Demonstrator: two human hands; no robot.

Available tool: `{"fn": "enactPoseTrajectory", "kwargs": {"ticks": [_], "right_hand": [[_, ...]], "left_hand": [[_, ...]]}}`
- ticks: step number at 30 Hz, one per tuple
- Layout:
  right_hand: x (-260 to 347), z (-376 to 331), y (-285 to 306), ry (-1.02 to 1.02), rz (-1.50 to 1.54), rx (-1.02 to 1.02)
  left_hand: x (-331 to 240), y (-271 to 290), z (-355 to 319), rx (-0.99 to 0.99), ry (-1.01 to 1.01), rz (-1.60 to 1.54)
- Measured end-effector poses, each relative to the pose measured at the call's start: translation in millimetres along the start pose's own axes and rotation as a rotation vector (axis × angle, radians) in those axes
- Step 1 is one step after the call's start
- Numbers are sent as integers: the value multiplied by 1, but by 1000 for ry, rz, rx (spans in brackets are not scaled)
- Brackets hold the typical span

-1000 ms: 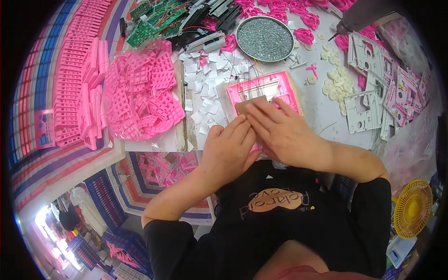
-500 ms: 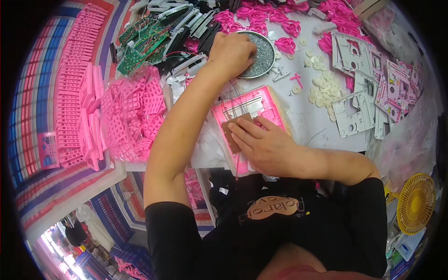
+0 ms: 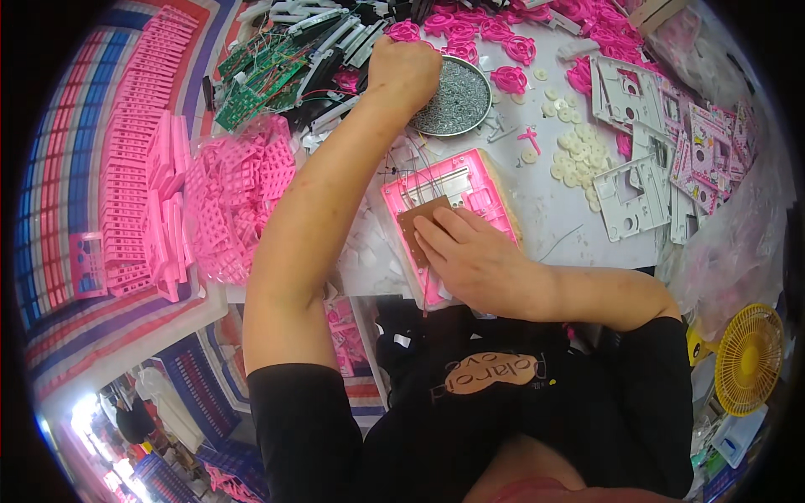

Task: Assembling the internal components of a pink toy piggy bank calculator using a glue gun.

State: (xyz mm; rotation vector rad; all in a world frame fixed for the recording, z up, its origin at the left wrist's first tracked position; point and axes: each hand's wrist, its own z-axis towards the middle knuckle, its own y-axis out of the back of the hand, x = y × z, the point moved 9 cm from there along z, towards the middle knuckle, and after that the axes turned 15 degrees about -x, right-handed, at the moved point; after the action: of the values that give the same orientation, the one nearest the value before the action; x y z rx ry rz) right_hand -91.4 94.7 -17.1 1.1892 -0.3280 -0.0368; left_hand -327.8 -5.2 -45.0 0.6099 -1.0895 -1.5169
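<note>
Left hand (image 3: pixel 405 71): fingertips hidden; grasp indeterminable. Metal dish (image 3: pixel 454 134), toward desk's (image 3: pixel 549 205) far edge: left rim covered by that hand; small metal pieces (image 3: pixel 461 102) too fine to single out. Brown circuit board (image 3: pixel 423 243), toward near edge: right portion, under right hand (image 3: pixel 482 260), concealed. Pink looped parts (image 3: pixel 610 27), far edge: cropped above.

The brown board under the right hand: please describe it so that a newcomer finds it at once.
On the white table in front of the black shirt lies an open pink case. The brown board lies over it, partly under the right hand. Its brown colour sets it apart from the green boards heaped in the picture's upper left.
</note>
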Motion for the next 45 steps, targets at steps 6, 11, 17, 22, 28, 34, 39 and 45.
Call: {"fn": "enactPoseTrajectory", "kwargs": {"ticks": [6, 11, 17, 22, 28, 34, 39, 45], "right_hand": [[4, 2, -9, 38, -33, 13], [4, 4, -9, 8, 69, -49], [6, 3, 10, 144, -99, -142], [-27, 0, 6, -116, 306, -100], [-186, -36, 226, -400, 565, -1404], [-223, 56, 179, -570, 924, -815], [-143, 75, 100, -194, 1217, -344], [-50, 43, 67, -380, 1447, -520]], "left_hand": [[24, 45, -25, -189, 289, -163], [13, 112, -94, -169, 475, -566], [-58, 149, -181, -177, 475, -725], [-67, 146, -195, -187, 506, -691], [-80, 148, -196, -200, 465, -671], [-81, 146, -206, -176, 557, -668], [-79, 141, -218, -173, 604, -686], [-78, 139, -219, -199, 637, -660]]}}
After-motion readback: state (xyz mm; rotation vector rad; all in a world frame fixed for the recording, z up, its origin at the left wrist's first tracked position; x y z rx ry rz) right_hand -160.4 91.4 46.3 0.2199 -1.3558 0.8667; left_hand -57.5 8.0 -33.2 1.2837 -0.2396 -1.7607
